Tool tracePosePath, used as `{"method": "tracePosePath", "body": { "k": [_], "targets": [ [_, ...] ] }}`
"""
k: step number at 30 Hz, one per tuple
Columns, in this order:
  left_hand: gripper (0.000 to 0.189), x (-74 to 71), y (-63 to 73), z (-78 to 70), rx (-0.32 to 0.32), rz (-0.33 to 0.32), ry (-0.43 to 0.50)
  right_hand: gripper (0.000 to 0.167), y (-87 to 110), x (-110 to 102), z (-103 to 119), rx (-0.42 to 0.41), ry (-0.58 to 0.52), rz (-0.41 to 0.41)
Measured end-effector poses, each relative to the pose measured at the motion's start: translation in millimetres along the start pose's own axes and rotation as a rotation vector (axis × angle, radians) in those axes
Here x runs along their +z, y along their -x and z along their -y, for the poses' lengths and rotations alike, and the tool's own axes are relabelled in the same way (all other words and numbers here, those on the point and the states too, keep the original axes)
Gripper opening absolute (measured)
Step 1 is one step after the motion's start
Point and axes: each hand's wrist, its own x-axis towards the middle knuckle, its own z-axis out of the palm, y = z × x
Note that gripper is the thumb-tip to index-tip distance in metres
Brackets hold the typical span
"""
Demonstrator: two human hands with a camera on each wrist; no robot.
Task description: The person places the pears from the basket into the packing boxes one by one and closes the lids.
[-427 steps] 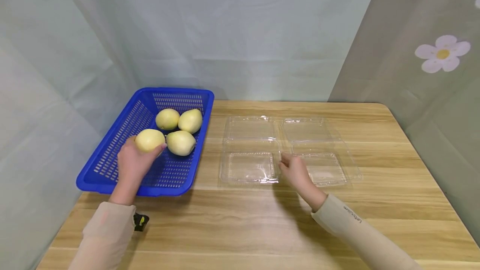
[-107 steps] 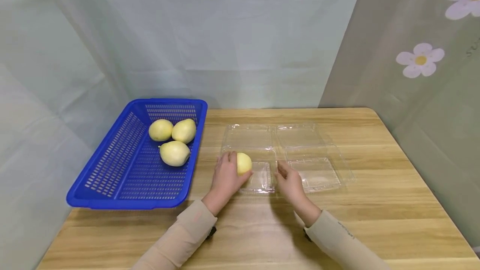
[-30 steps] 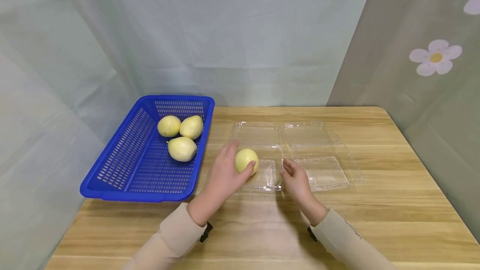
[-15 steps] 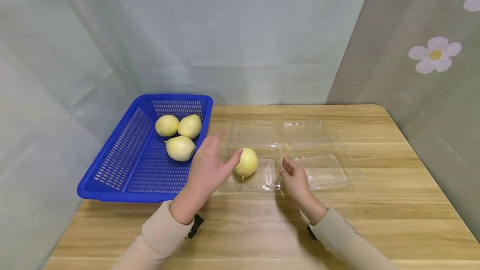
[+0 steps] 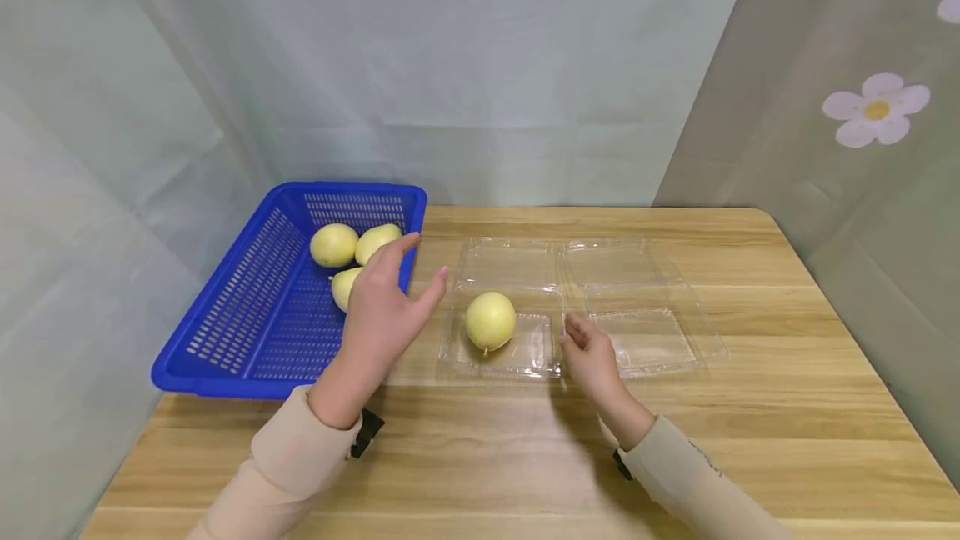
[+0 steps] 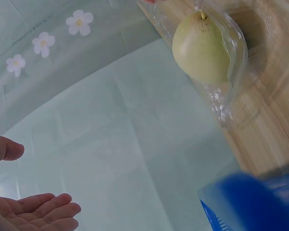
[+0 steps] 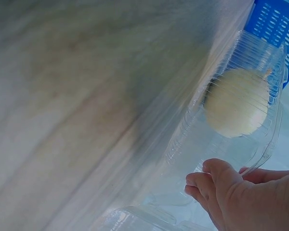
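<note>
A pale yellow pear [image 5: 491,322] sits in the left part of the near tray of a clear plastic clamshell container [image 5: 537,357], its stem toward me. My right hand [image 5: 596,361] pinches this container's right rim; in the right wrist view the rim [image 7: 266,161] runs between thumb and fingers. With thumb and fingers spread and nothing in it, my left hand [image 5: 386,307] is over the right side of the blue basket [image 5: 225,382]. Three more pears lie in there, the nearest pear [image 5: 343,288] partly hidden behind the hand. The left wrist view shows the left palm [image 6: 33,216] bare.
A second clear clamshell container [image 5: 645,340], lid folded back, lies right of the first on the wooden table [image 5: 480,457]. Pale curtains [image 5: 480,73] hang behind the table and along its sides. The basket takes up the table's left part.
My left hand carried a pear from the basket into the left container, let go of it, and has moved back left over the basket's edge. The right hand has stayed at the rim.
</note>
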Motion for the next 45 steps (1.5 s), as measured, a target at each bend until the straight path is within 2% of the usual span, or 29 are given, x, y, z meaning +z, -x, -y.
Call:
{"method": "tracePosePath", "body": {
  "k": [9, 15, 22, 32, 39, 45],
  "targets": [
    [0.048, -11.6, -10.5, 5.6, -0.043, -0.021, -0.013, 0.046, 1.5, -1.0, -0.2, 0.005, 0.009, 0.008],
    [0.046, -19.5, -21.5, 14.7, -0.115, -0.062, 0.008, 0.045, 1.7, -0.1, 0.1, -0.013, 0.032, 0.001],
    [0.044, -24.4, -34.8, 25.5, -0.187, -0.044, -0.013, 0.045, 2.2, 1.5, -1.8, -0.015, 0.039, -0.009],
    [0.047, -23.7, -47.1, 44.6, -0.205, -0.072, -0.027, 0.043, 1.2, 2.3, -3.5, -0.039, 0.060, -0.028],
    [0.053, -20.1, -52.5, 58.5, -0.273, -0.042, -0.026, 0.042, 0.5, 2.6, -5.3, -0.049, 0.060, -0.043],
    [0.061, -17.5, -55.6, 69.7, -0.364, 0.024, -0.042, 0.043, 1.8, 2.4, -4.1, -0.045, 0.051, -0.033]
  ]
}}
